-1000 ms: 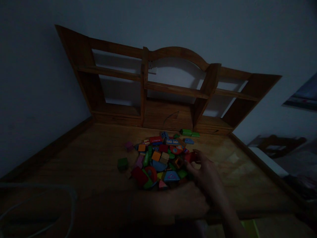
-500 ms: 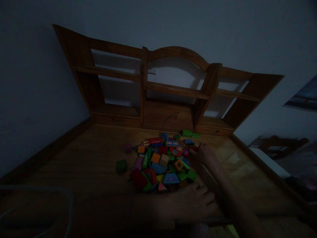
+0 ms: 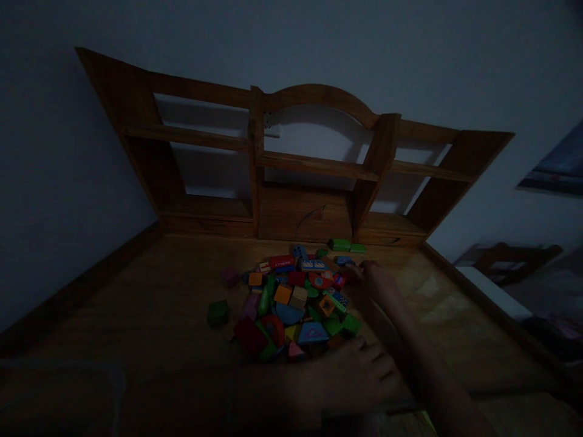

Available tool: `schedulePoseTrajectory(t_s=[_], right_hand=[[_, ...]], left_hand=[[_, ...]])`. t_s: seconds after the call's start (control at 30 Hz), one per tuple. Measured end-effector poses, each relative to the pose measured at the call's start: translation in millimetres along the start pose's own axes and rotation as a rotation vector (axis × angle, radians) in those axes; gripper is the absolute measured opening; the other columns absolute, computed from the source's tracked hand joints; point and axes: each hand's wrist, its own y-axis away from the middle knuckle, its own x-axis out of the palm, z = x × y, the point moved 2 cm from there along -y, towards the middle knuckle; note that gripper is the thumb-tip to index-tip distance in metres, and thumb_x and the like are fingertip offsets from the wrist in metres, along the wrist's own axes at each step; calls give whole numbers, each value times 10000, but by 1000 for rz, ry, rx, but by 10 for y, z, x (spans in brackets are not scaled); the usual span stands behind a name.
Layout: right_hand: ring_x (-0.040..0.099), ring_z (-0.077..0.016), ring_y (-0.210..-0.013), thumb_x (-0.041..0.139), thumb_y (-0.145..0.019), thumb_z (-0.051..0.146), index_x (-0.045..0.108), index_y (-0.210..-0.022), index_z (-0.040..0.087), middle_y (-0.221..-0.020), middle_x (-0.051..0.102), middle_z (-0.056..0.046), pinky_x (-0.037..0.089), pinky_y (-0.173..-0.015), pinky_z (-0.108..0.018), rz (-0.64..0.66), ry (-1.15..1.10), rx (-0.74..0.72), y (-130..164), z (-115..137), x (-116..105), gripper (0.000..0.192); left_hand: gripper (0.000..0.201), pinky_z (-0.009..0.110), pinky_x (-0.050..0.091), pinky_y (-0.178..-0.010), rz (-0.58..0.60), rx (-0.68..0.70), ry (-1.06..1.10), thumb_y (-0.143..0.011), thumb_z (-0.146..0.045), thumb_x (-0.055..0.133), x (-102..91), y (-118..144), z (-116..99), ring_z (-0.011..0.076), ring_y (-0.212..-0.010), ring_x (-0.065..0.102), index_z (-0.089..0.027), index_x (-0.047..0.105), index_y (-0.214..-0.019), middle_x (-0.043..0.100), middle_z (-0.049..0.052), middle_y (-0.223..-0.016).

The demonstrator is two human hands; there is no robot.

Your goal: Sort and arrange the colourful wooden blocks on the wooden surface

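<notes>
Colourful wooden toy blocks lie in a loose pile on the wooden desk top. At the pile's right edge, my right hand has its fingers curled around a dark red block, which the fingers and dim light partly hide. My left hand rests palm down near the desk's front edge with its fingers spread, holding nothing. Just beyond it are a blue trapezoid block and a green block. A pink triangular block lies near my left wrist.
A wooden shelf unit stands along the back of the desk against the wall. Two green blocks lie at its foot. A green cube and a purple block sit left of the pile. A chair is at the right.
The view has shifted slightly, moving the scene left. My right hand and the dark red block have edged a little closer to the pile. My left hand stays in place.
</notes>
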Motion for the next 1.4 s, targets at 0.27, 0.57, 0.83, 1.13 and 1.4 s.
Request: schedulePoseTrajectory(t_s=[0.27, 0.57, 0.83, 1.13, 1.4], right_hand=[[685, -229, -949, 582, -910, 239, 686, -1087, 188, -1087, 710, -109, 527, -793, -304, -40, -289, -150, -322, -181, 100, 211], [739, -250, -856, 656, -829, 168, 745, -1051, 189, -971, 781, -79, 577, -777, -342, 128, -380, -147, -501, -249, 209, 240], [734, -236, -878, 680, -864, 229, 713, -1127, 168, -1013, 772, -96, 573, -795, -352, 128, -426, -140, -510, -303, 290, 272], [696, -243, -1015, 750, -814, 310, 715, -1158, 207, -1128, 738, -78, 553, -884, -358, 349, -497, -312, -290, -221, -67, 361], [694, -225, -981, 695, -811, 217, 750, -1055, 172, -1105, 743, -80, 547, -885, -339, 412, -497, -365, -304, -250, 34, 254]], left_hand=[[93, 349, 427, -753, -1, 0, 19, -974, -178, 522, -22, -2, -2, 202, -918, 541, -135, 600, -1003, 568, 50, -986], [106, 331, 404, -718, 26, 20, 1, -994, -193, 494, -42, -9, 15, 190, -901, 543, -141, 587, -987, 567, 45, -965], [95, 338, 403, -730, 25, 21, 9, -982, -182, 501, -18, -19, 18, 199, -899, 539, -131, 581, -988, 557, 50, -962], [122, 344, 409, -748, 43, 23, 43, -1001, -180, 470, -40, -24, 28, 202, -931, 536, -140, 585, -1012, 577, 52, -1005], [104, 337, 402, -755, 39, 9, 31, -995, -187, 496, -11, -32, 12, 200, -929, 532, -144, 587, -1024, 567, 42, -993]])
